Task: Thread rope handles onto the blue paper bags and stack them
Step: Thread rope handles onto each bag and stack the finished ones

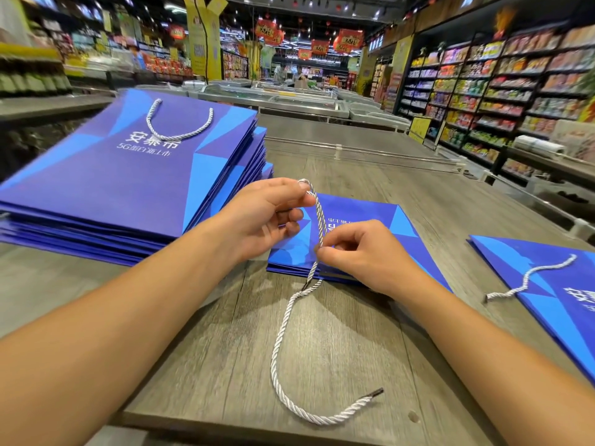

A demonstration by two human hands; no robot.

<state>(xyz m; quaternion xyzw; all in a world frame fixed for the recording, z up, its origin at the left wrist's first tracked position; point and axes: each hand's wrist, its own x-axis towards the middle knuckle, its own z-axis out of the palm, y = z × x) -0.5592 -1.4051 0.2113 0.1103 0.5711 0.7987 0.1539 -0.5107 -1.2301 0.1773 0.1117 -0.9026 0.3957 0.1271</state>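
Near the bench's front edge, both hands pinching one white rope [283, 333]: left hand [267, 217] up top, right hand [357, 252] lower, likely straightening it for threading. Just behind, flat blue bag [363, 214] waiting. Finished stack [135, 169] at left edge.

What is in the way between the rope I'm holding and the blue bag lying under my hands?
Nothing visible. The rope hangs pinched between the left hand and the right hand, directly above the flat blue bag, with only open air between them.
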